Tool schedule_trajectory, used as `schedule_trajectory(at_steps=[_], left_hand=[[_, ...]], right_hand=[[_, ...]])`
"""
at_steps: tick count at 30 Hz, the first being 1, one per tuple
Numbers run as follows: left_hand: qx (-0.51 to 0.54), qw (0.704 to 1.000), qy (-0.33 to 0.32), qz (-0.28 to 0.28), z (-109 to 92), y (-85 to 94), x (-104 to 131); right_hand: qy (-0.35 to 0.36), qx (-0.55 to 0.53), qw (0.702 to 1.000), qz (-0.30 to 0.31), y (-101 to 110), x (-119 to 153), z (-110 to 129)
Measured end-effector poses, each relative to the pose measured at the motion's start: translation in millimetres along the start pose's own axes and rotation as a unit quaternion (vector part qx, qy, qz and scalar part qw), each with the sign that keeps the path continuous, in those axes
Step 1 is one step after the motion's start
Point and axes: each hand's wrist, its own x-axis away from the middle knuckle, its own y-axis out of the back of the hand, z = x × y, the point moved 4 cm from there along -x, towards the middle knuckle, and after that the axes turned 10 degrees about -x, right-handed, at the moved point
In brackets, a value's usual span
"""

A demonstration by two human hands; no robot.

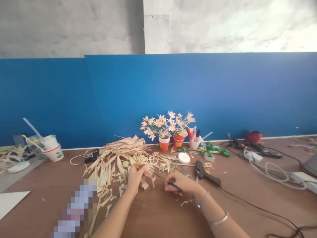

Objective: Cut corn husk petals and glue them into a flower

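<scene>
My left hand (135, 178) is closed in a pinch on a pale strip of dried husk (146, 169), a little above the table. Beside it, my right hand (178, 183) grips dark-handled scissors (174, 186), seen edge-on. Their thin metal blades point left toward the strip; whether they touch it I cannot tell. A heap of dried husks (109, 162) spreads to the left of and behind my left hand, with small cut scraps around it. Past my right hand lies a black hot glue gun (206, 174), its cord running to the right.
Pale husk flowers stand in red paper cups (164, 144) at the back. Near them are a white tape roll (184, 158), a pen cup (194, 143) and green stems (210, 148). White cables (269, 170) lie at right, a drink cup (53, 153) at left. A pixelated patch covers the left front.
</scene>
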Motion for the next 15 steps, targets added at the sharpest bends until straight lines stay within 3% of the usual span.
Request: schedule_trajectory(at_steps=[7,15], left_hand=[[-0.001,1.0,0.013,0.024,4.0,-0.7,-1.3],[0.017,0.999,0.033,-0.001,9.2,1.4,-3.9]], right_hand=[[-0.003,-0.003,1.0,0.004,0.5,-0.9,-1.3],[-0.007,0.001,1.0,-0.009,0.2,-0.3,-0.3]])
